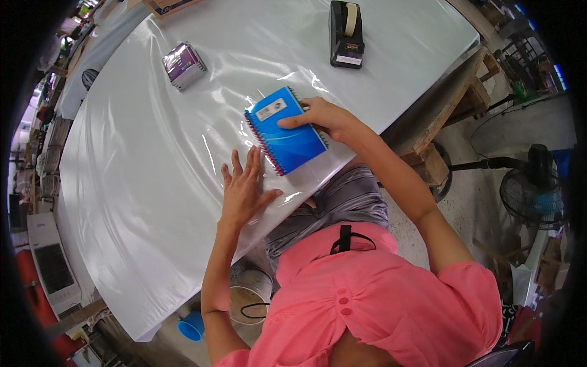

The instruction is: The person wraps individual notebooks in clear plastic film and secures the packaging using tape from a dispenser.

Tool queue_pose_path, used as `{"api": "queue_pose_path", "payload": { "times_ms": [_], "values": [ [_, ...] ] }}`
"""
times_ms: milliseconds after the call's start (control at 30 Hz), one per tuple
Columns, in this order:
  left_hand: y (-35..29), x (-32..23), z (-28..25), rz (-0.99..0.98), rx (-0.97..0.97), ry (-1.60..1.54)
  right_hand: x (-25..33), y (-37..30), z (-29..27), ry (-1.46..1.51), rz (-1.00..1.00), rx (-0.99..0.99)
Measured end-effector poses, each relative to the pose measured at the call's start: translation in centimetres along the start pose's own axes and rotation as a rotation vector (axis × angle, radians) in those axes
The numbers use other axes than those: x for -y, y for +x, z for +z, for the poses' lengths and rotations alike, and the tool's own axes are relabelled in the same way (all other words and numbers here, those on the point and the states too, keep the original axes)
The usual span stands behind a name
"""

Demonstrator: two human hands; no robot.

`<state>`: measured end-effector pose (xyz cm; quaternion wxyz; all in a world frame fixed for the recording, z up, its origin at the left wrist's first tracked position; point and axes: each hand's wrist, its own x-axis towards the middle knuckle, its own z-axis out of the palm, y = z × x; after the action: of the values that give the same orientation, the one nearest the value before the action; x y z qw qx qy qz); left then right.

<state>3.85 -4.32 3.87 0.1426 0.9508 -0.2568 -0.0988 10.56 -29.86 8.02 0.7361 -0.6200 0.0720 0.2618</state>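
Blue spiral notebooks lie in a small stack near the table's front edge. A red coil runs down the left side, and another coil shows at the right edge; how many there are I cannot tell. My right hand grips the stack at its right side, thumb on top of the cover and fingers at or under the edge. Flat on the plastic-covered table, just left of the notebooks, my left hand rests with its fingers spread, holding nothing.
A shrink-wrapped pack with a purple cover sits farther left. At the back stands a black tape dispenser; a cardboard box shows at the far edge. Below are a bucket, a blue cup and, at right, a fan.
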Motion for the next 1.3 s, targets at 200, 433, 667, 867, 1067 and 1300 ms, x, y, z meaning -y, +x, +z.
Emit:
{"api": "queue_pose_path", "payload": {
  "times_ms": [200, 433, 667, 867, 1067, 1300],
  "values": [
    [0.3, -0.4, 0.2, -0.051, -0.058, -0.11, -2.1, 3.2, 0.9, -0.222, 0.035, -0.105],
    [0.0, -0.4, 0.3, -0.066, -0.042, -0.101, -2.1, 2.3, 1.8, -0.734, -0.063, -0.174],
    [0.4, -1.4, 0.4, -0.095, -0.178, -0.074, -6.0, -0.4, -2.8, -0.854, -0.386, -0.204],
    [1.3, -2.9, 3.2, -0.143, -0.274, -0.206, -8.2, -2.8, -1.8, -0.718, -0.546, -0.152],
    [1.2, -2.8, 3.9, -0.13, -0.313, -0.18, -8.1, -3.0, -0.9, -0.857, -0.543, -0.274],
    [1.1, -3.3, 3.2, -0.153, -0.286, -0.196, -8.1, -3.0, -0.8, -0.855, -0.557, -0.268]
  ]
}}
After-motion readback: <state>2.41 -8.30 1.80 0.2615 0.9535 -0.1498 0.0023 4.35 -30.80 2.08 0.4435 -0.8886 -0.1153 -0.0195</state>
